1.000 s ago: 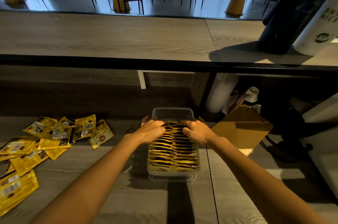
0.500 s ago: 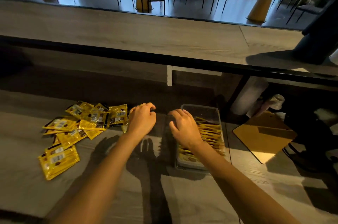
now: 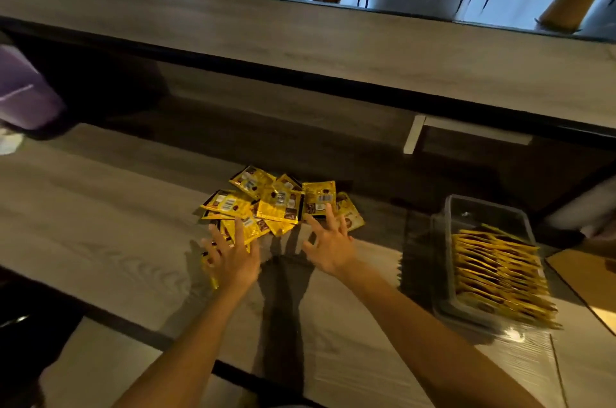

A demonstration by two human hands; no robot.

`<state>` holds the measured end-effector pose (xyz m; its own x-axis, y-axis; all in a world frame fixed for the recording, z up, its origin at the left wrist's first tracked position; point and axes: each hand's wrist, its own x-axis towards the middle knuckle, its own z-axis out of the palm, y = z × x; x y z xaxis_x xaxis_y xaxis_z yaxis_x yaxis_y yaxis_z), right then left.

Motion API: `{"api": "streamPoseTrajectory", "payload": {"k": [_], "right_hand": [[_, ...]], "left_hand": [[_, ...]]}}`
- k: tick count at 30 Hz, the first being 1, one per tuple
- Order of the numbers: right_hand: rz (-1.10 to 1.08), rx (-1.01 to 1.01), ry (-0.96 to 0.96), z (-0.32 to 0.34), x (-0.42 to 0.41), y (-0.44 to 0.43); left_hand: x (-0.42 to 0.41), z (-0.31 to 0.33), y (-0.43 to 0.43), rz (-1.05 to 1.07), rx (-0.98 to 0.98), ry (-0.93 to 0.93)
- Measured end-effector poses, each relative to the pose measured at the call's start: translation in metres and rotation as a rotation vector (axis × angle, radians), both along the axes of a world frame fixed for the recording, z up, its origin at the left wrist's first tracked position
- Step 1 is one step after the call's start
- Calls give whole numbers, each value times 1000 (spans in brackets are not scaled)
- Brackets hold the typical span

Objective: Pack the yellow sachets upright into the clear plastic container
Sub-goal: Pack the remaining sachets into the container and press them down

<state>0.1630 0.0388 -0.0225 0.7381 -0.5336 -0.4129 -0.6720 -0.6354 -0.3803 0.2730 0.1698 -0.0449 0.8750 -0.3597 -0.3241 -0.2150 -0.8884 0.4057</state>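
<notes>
Hands [image 3: 233,257] splayed over loose sachets [image 3: 280,204] — container [image 3: 483,207] mostly packed upright.

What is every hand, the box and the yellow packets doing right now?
Left hand: open, fingers spread over the loose pile.
Right hand: open, empty, reaching at the pile.
Loose yellow sachets: lying flat, overlapping on the counter.
Clear plastic container: lidless, partly filled.
Packed sachets: standing on edge, in a row.

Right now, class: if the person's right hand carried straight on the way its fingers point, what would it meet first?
The right hand points away from the person, toward the loose pile of yellow sachets. It would probably meet the nearest sachets at the pile's right edge first; its fingertips already seem to reach them, though depth is unclear.
</notes>
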Motion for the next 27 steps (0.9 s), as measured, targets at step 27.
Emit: {"api": "streamPoseTrajectory", "payload": {"k": [27], "right_hand": [[48,59,281,-35,70,-43]], "left_hand": [[110,-46,-43,-711,75,-276]]}}
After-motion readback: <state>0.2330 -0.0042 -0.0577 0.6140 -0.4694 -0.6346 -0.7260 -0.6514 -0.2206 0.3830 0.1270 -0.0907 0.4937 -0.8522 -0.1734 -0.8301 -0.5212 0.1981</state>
